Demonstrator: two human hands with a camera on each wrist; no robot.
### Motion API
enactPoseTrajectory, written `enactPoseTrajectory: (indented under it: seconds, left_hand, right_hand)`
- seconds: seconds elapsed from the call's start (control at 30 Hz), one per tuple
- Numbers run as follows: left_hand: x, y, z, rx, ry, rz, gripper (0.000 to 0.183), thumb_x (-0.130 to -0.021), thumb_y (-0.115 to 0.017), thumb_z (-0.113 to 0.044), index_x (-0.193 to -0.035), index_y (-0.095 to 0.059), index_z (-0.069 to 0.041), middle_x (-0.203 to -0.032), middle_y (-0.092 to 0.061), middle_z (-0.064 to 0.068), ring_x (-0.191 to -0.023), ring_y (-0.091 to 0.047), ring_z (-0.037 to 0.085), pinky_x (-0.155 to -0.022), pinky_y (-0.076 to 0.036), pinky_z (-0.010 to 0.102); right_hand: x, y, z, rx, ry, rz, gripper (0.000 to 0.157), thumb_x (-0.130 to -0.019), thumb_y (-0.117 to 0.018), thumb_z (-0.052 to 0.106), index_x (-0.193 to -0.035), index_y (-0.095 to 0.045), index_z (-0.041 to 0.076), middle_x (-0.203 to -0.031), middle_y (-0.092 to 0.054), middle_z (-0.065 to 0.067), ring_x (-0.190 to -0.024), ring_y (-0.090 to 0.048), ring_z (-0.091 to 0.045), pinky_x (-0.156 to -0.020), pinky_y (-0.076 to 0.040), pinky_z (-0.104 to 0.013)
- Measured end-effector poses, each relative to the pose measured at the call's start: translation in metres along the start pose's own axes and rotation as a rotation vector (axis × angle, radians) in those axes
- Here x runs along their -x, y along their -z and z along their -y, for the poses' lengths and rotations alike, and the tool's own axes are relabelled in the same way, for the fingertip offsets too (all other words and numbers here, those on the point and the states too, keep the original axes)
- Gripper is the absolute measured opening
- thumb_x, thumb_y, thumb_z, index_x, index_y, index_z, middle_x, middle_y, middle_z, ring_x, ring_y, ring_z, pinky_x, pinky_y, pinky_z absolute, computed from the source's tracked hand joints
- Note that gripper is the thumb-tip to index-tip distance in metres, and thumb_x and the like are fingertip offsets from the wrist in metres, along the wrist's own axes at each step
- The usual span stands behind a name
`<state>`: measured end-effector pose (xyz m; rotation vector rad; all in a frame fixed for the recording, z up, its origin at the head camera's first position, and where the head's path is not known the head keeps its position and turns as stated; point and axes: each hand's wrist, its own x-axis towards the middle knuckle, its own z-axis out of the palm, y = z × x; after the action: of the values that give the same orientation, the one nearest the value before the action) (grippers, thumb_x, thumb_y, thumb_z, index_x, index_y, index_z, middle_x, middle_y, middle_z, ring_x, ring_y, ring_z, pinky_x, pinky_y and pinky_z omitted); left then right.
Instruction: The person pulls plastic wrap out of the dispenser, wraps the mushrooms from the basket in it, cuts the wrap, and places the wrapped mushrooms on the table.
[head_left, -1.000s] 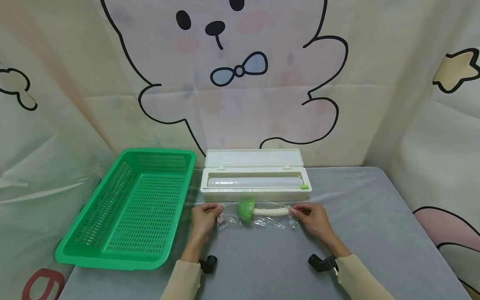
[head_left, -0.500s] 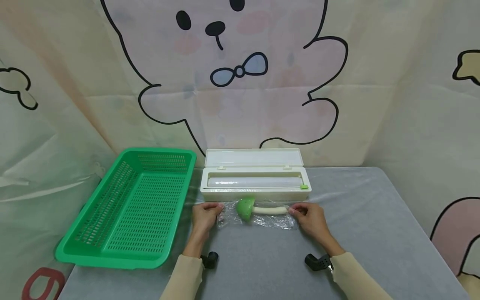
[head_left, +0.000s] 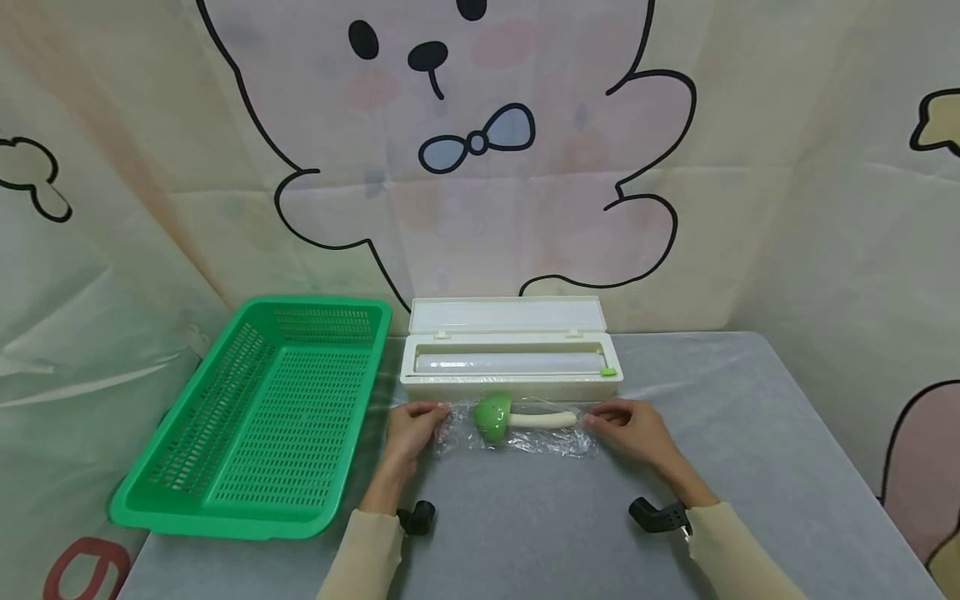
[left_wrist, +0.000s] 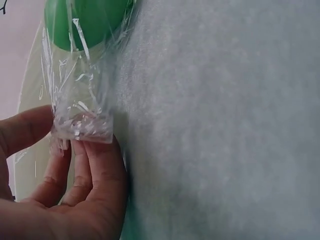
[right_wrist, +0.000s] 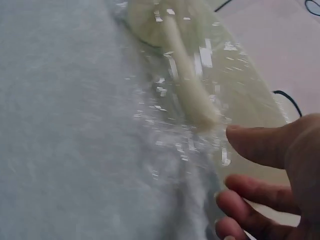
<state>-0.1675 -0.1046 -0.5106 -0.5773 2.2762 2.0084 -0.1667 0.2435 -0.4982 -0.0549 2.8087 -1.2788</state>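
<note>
A toy mushroom with a rounded green cap (head_left: pixel 492 418) and a pale stem (head_left: pixel 543 420) lies wrapped in clear cling film (head_left: pixel 551 444), cap to the left. My left hand (head_left: pixel 408 435) pinches the film's bunched left end; in the left wrist view the gathered film (left_wrist: pixel 82 127) sits between thumb and fingers. My right hand (head_left: pixel 633 432) is beside the stem end. In the right wrist view its thumb (right_wrist: pixel 260 145) and fingers are spread apart, with nothing gripped, close to the loose film beyond the stem (right_wrist: pixel 187 85).
Right behind the mushroom stands a white cling film dispenser (head_left: pixel 510 390), lid raised, with a roll (head_left: pixel 510 363) inside and a green slider (head_left: pixel 608 372) at its right. A green perforated basket (head_left: pixel 348 433) is on the left. Grey cloth covers the table (head_left: pixel 525 525).
My right hand has let go of the film's right end and shifted slightly right, its fingers parting. My left hand stays on the left end; the mushroom has barely moved.
</note>
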Motion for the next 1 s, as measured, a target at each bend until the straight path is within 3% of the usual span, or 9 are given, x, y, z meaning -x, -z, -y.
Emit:
enactPoseTrajectory:
  seconds: [0.17,0.3,0.43,0.57,0.67,0.8,0.9,1.0]
  left_hand:
    - [0.003,0.007,0.0,0.064,0.021,0.06,0.029,-0.091,-0.077,-0.016,-0.107,-0.071,0.007,-0.093,-0.068,0.007,-0.077,-0.058,0.014,-0.066,-0.05,0.027]
    - [0.005,0.011,0.0,0.105,0.04,0.08,0.034,-0.092,-0.077,-0.019,-0.112,-0.069,0.008,-0.095,-0.07,0.007,-0.079,-0.062,0.013,-0.069,-0.053,0.028]
    - [0.007,0.012,0.001,0.125,0.041,0.098,0.038,-0.091,-0.078,-0.021,-0.114,-0.068,0.008,-0.098,-0.07,0.007,-0.082,-0.063,0.013,-0.072,-0.054,0.028]
    - [0.009,0.011,0.0,0.167,0.038,0.092,0.038,-0.091,-0.079,-0.02,-0.114,-0.068,0.008,-0.096,-0.07,0.006,-0.082,-0.064,0.011,-0.072,-0.054,0.027]
    - [0.014,0.011,-0.005,0.157,0.006,0.045,0.04,-0.091,-0.078,-0.019,-0.116,-0.066,0.01,-0.098,-0.069,0.008,-0.081,-0.063,0.011,-0.071,-0.053,0.026]
    - [0.023,0.009,-0.014,0.054,-0.083,-0.087,0.04,-0.09,-0.078,-0.017,-0.118,-0.065,0.009,-0.103,-0.066,0.016,-0.087,-0.063,0.02,-0.07,-0.051,0.026]
    - [0.03,0.006,-0.021,-0.013,-0.154,-0.185,0.038,-0.088,-0.079,-0.013,-0.117,-0.065,0.007,-0.106,-0.065,0.02,-0.094,-0.063,0.03,-0.076,-0.052,0.031]
    - [0.035,0.004,-0.028,-0.064,-0.216,-0.242,0.035,-0.087,-0.079,-0.011,-0.116,-0.066,0.004,-0.108,-0.065,0.021,-0.098,-0.063,0.034,-0.084,-0.053,0.04]
  right_hand:
    - [-0.003,0.02,0.004,0.077,-0.05,-0.106,0.06,-0.085,-0.082,0.045,-0.119,-0.068,-0.003,-0.101,-0.07,-0.015,-0.09,-0.065,-0.025,-0.075,-0.051,-0.036]
    - [-0.012,0.025,0.009,0.062,-0.025,-0.183,0.079,-0.084,-0.082,0.048,-0.137,-0.054,-0.003,-0.126,-0.06,-0.025,-0.108,-0.062,-0.038,-0.087,-0.052,-0.05]
    - [-0.022,0.023,0.01,-0.008,0.009,-0.193,0.088,-0.083,-0.085,0.041,-0.146,-0.044,-0.005,-0.139,-0.052,-0.028,-0.118,-0.058,-0.044,-0.097,-0.05,-0.053]
    - [-0.028,0.018,0.007,-0.017,0.024,-0.204,0.089,-0.082,-0.086,0.037,-0.147,-0.044,-0.007,-0.139,-0.053,-0.029,-0.121,-0.058,-0.044,-0.1,-0.049,-0.05]
    - [-0.03,0.014,0.005,-0.028,0.036,-0.232,0.083,-0.083,-0.087,0.031,-0.144,-0.049,-0.008,-0.134,-0.058,-0.029,-0.117,-0.062,-0.042,-0.097,-0.052,-0.045]
    - [-0.03,0.009,0.003,-0.092,0.055,-0.272,0.073,-0.081,-0.088,0.02,-0.139,-0.055,-0.009,-0.126,-0.064,-0.03,-0.11,-0.067,-0.04,-0.086,-0.056,-0.027]
    - [-0.03,0.007,0.002,-0.108,0.074,-0.298,0.07,-0.081,-0.088,0.017,-0.137,-0.057,-0.009,-0.122,-0.065,-0.03,-0.108,-0.068,-0.04,-0.078,-0.052,-0.012]
    - [-0.03,0.005,0.002,-0.102,0.091,-0.315,0.069,-0.081,-0.088,0.017,-0.137,-0.058,-0.008,-0.121,-0.066,-0.03,-0.107,-0.068,-0.04,-0.075,-0.048,-0.005]
